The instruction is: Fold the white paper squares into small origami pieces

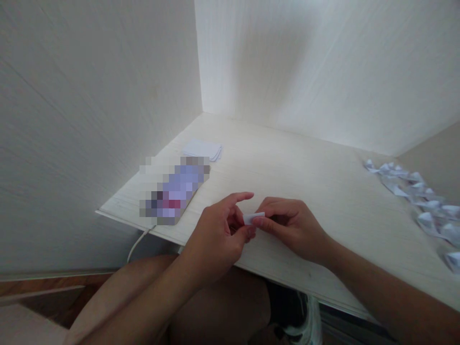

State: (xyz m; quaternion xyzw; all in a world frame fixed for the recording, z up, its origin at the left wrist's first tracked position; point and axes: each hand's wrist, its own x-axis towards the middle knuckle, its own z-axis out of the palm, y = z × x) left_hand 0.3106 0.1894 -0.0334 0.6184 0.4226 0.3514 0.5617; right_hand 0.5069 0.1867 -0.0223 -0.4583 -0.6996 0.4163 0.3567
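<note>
Both my hands meet over the near edge of a pale wooden desk and pinch one small folded piece of white paper between them. My left hand grips its left end with thumb and middle fingers, its index finger stretched out above. My right hand curls over the right end, fingers closed on it. Most of the paper is hidden by the fingers.
A small stack of white paper sheets lies at the back left. A phone, blurred out, rests beside it with a white cable hanging off the edge. Several folded white paper shapes are strewn along the right side. Walls close in left and behind.
</note>
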